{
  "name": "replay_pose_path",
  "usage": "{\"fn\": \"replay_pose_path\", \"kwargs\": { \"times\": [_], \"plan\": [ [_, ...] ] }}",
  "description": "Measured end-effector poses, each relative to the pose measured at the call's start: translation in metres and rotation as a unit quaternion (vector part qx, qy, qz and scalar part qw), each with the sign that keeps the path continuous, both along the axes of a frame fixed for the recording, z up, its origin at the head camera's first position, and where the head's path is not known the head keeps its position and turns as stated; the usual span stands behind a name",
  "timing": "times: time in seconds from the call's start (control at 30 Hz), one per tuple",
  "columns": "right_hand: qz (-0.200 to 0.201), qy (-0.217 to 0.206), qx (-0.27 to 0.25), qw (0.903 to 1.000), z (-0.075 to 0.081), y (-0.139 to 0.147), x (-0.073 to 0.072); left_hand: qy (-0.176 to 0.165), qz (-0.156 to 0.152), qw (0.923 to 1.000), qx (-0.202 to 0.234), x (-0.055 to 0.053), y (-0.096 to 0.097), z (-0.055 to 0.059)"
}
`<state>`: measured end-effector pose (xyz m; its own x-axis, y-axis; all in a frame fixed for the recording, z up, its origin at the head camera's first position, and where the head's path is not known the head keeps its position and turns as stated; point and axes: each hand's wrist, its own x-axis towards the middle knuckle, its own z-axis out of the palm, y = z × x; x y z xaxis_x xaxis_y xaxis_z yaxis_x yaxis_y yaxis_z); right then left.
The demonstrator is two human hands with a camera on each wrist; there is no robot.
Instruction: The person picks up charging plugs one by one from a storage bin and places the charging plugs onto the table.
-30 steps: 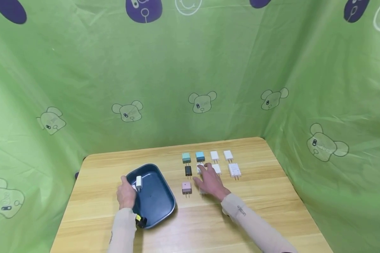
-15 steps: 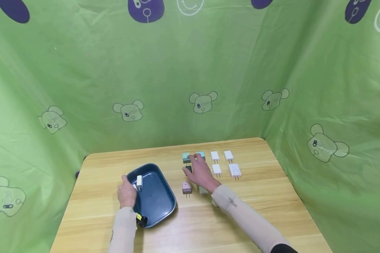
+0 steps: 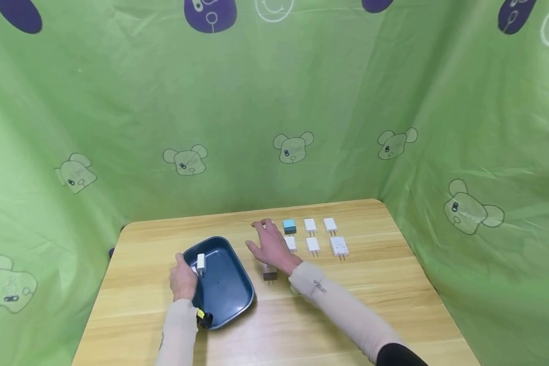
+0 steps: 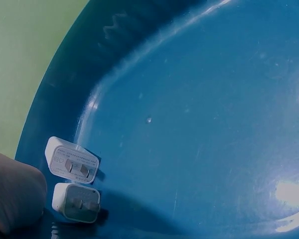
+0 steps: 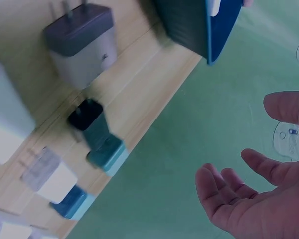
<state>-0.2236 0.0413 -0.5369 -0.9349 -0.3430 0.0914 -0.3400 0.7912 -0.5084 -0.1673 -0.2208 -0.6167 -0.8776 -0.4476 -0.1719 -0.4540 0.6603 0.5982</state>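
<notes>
My left hand (image 3: 183, 278) grips the left rim of a dark blue tray (image 3: 221, 295). Inside, two white charger plugs (image 4: 74, 162) lie against the wall beside that hand. My right hand (image 3: 274, 248), fingers spread and loosely bent, holds nothing above the leftmost chargers on the table. It hides the black charger (image 5: 87, 117) and green charger (image 5: 109, 153) from the head view; both show in the right wrist view. Just below the hand sits a pink charger (image 3: 269, 274), partly covered. A blue charger (image 3: 290, 226) lies to the hand's right.
Several white chargers (image 3: 312, 246) lie in rows on the wooden table (image 3: 370, 295), prongs toward the person. A larger white charger (image 3: 339, 246) is rightmost. Green patterned curtain (image 3: 238, 178) surrounds the table's back and sides.
My right hand has moved left, from over the white chargers to over the leftmost column, uncovering white ones. My left hand and the tray stay in place.
</notes>
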Motion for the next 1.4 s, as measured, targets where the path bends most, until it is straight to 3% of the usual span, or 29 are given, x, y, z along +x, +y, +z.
{"fn": "replay_pose_path", "kwargs": {
  "times": [0.47,0.77,0.97,1.13,1.4],
  "plan": [
    [0.076,0.001,0.025,0.9968,0.005,-0.048,0.011,-0.003,0.003,1.0000,-0.006,-0.001,-0.001,-0.002],
    [0.138,-0.003,0.069,0.9880,-0.001,-0.072,0.017,-0.001,0.007,1.0000,-0.002,-0.002,-0.001,-0.003],
    [0.186,-0.010,0.115,0.9759,-0.008,-0.088,0.026,-0.006,0.002,1.0000,0.004,-0.002,-0.001,-0.002],
    [0.208,-0.032,0.150,0.9660,-0.016,-0.103,0.030,-0.009,-0.002,0.9999,-0.005,-0.003,-0.002,-0.002],
    [0.203,-0.100,0.193,0.9545,-0.026,-0.122,0.035,0.003,0.000,0.9997,-0.023,-0.003,-0.002,-0.002]
  ]
}}
